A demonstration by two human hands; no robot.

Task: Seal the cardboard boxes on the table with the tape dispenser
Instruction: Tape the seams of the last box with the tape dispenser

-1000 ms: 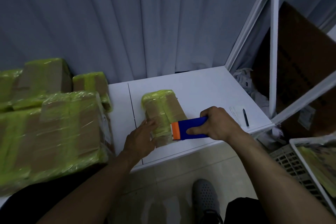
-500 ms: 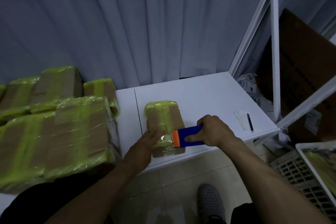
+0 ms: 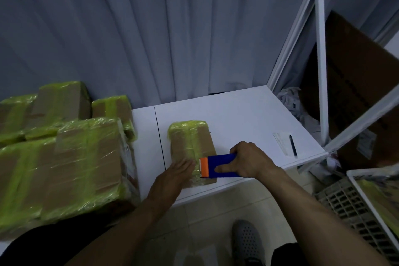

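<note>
A smooth white counter (image 3: 237, 114) carries a heap of brown cardboard boxes (image 3: 64, 168) at its left end, their edges banded in crinkled yellow-green tape under glossy clear film. Near the front edge at centre lies a small rectangular cardboard box (image 3: 190, 142), wrapped the same way. The left hand (image 3: 172, 177) presses flat on its near left corner, fingers (image 3: 185, 164) straight. The right hand (image 3: 250, 160) grips a blue plastic tape dispenser (image 3: 218, 167), whose orange head meets the box's near end. A paper slip (image 3: 280, 141) and a dark pen (image 3: 293, 145) lie at the right.
</note>
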